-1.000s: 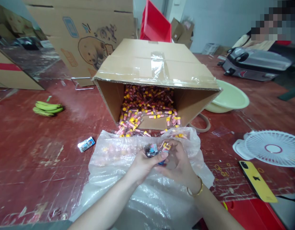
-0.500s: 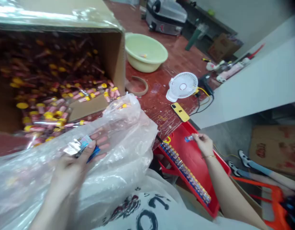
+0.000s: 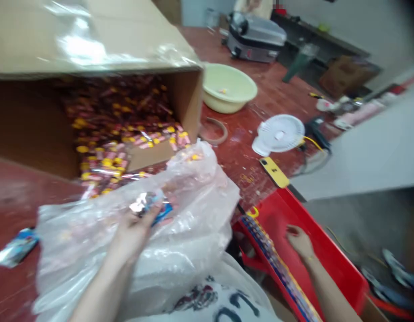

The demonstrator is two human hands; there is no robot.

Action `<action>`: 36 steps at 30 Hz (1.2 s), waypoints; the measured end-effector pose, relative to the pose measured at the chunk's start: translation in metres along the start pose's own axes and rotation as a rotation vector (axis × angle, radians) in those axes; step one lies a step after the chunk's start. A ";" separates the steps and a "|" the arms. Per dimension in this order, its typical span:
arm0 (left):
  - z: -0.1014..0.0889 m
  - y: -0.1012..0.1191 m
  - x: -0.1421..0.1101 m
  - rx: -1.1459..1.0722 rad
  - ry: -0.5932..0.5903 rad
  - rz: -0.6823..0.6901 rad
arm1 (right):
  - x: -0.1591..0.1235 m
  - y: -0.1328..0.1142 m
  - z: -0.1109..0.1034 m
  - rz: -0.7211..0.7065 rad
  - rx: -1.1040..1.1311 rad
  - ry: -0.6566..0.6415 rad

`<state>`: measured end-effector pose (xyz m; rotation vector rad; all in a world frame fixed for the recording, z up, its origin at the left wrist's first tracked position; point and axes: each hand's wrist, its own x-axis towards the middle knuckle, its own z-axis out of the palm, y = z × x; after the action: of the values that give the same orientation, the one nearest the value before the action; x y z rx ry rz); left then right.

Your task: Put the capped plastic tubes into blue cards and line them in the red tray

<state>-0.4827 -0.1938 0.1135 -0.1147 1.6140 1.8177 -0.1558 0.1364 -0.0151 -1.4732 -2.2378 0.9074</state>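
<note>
My left hand (image 3: 138,226) is closed around several blue-and-silver foil packets (image 3: 161,210), held above a crumpled clear plastic bag (image 3: 180,255). Over the red tray (image 3: 327,237), my right hand (image 3: 300,243) has its fingers curled together, and whatever is inside them is hidden. Along the tray's left side runs a long row of small blue-and-orange pieces (image 3: 280,268), blurred by motion. Another blue-and-silver packet (image 3: 17,248) lies on the red table at the far left.
A large cardboard box (image 3: 189,103) lies open, full of small pink tubes with yellow caps (image 3: 109,163). Beyond the bag are a pale green basin (image 3: 228,100), a tape roll (image 3: 223,134), a white fan (image 3: 280,132) and a yellow phone (image 3: 274,172). Someone's shoes (image 3: 394,268) show at right.
My view has swung left, bringing the loose packet into sight. My right hand has moved inward over the tray, and the small blue piece at its fingertips no longer shows. My left hand still holds the packets.
</note>
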 end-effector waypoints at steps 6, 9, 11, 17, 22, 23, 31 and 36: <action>-0.020 -0.003 -0.007 0.003 0.057 0.045 | 0.036 -0.202 0.053 -0.603 0.182 0.088; -0.024 -0.002 -0.016 -0.036 0.076 0.050 | 0.014 -0.329 0.131 -0.973 0.179 -0.376; -0.026 -0.002 -0.021 -0.052 0.075 0.049 | -0.001 -0.389 0.187 -1.029 0.008 -0.626; -0.035 -0.004 -0.019 -0.094 0.078 0.093 | -0.008 -0.432 0.277 -1.001 -0.091 -0.813; -0.035 -0.001 -0.013 -0.116 0.087 0.141 | 0.003 -0.421 0.227 -0.983 0.095 -0.825; -0.034 0.000 -0.012 -0.110 0.087 0.156 | 0.005 -0.419 0.208 -0.990 0.175 -0.848; -0.025 0.003 -0.008 0.034 0.090 0.291 | 0.000 -0.414 0.092 -1.316 0.349 -0.827; -0.020 0.005 -0.012 0.062 0.054 0.286 | -0.006 -0.416 0.102 -1.304 0.339 -0.911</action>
<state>-0.4840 -0.2165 0.1195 0.1010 1.7971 1.9890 -0.5048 -0.0152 0.1817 0.7727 -2.5924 1.3834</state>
